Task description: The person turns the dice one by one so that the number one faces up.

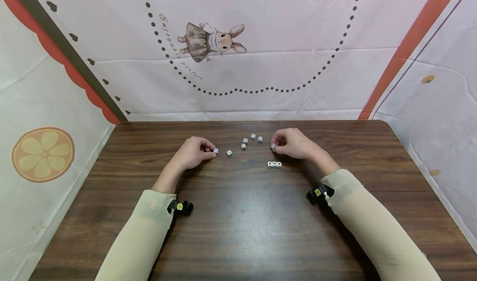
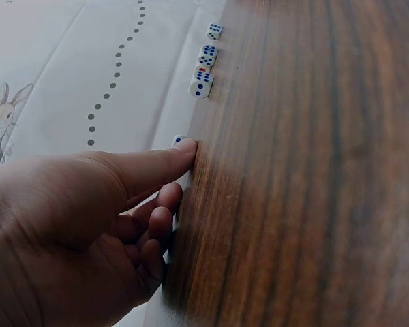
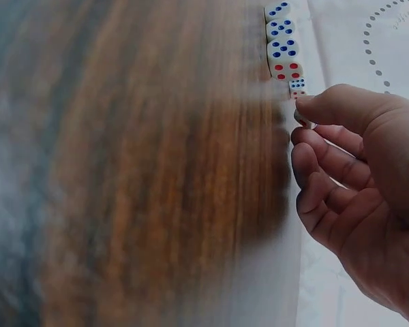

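Observation:
My left hand [image 1: 191, 152] pinches a white die [image 1: 215, 151] between thumb and fingertips at the left; in the left wrist view the thumb hides most of that die [image 2: 178, 139]. Just right of it lies a loose die [image 1: 229, 153]. On the other side, my right hand [image 1: 294, 143] holds another die [image 1: 273, 146] by thumb and index finger, and only a small part of this die [image 3: 302, 118] shows in the right wrist view. Between the hands several dice [image 1: 244, 147] lie scattered, one of them farthest back [image 1: 253, 136]. A row of three touching dice [image 1: 274, 164] sits nearer me, below the right hand.
Everything rests on a brown wood-grain table [image 1: 238, 231]. Behind its far edge hangs a pale printed cloth [image 1: 279, 32] with a rabbit picture [image 1: 208, 41], and similar cloth covers both sides. Each wrist wears a black camera strap [image 1: 180, 207].

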Tool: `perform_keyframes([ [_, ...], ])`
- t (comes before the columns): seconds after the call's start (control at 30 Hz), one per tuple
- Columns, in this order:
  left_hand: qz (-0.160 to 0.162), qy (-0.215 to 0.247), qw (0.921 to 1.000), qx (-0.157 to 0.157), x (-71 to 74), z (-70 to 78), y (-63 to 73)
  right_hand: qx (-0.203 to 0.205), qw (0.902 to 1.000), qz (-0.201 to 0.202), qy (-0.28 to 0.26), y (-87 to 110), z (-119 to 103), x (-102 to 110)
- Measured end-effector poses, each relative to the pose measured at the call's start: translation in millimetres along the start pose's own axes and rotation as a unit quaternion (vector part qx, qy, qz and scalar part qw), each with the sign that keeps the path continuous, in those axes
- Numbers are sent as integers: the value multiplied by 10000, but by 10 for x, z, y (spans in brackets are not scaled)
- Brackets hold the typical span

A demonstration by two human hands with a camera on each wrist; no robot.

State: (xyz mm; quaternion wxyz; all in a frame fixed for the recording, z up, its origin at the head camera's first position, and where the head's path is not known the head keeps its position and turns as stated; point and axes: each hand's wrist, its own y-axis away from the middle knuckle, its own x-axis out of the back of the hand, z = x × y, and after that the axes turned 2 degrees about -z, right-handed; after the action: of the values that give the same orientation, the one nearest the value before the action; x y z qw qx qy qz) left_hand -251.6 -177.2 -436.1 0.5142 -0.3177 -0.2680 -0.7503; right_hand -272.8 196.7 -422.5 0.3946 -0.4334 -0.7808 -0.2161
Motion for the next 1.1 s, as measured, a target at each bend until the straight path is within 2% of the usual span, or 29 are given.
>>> perform_keyframes([
  [0.43,3,-19,10000,-22,1,10,4,-83,9992,-107,-374,40,44,26],
  [1.1,-15,-16,10000,2,0,9,9,-311,9990,-140,-289,42,93,29],
])
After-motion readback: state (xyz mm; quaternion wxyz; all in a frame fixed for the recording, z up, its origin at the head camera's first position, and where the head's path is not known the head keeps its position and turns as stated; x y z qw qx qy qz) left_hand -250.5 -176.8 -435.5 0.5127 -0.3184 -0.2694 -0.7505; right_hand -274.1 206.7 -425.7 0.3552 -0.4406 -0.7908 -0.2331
